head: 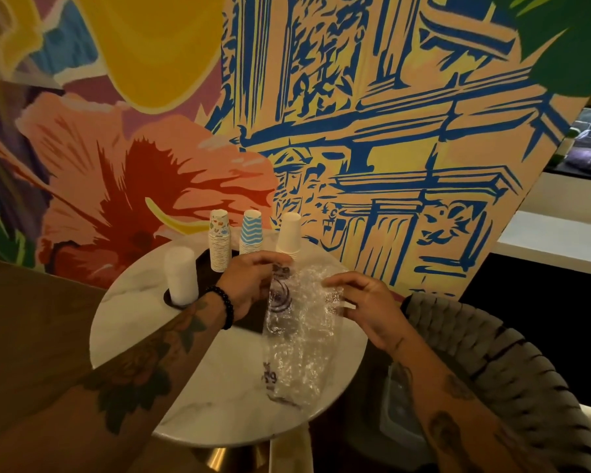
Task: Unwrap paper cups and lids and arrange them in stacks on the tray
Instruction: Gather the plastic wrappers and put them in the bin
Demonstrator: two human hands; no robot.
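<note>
Apparently near the end of unwrapping, the left grip (249, 281) and right grip (365, 305) each pinch a clear, seemingly empty wrapper (297, 339) over the bench (133, 322), with cup stacks (219, 247) standing on the far tray (203, 268); next, the wrapper likely needs setting aside.

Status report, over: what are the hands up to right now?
Left hand, right hand both pinching clear wrapper, apparently empty. Upright along dark tray: patterned cups, blue-striped cups, white cups, another white stack. Nothing blocking.
</note>
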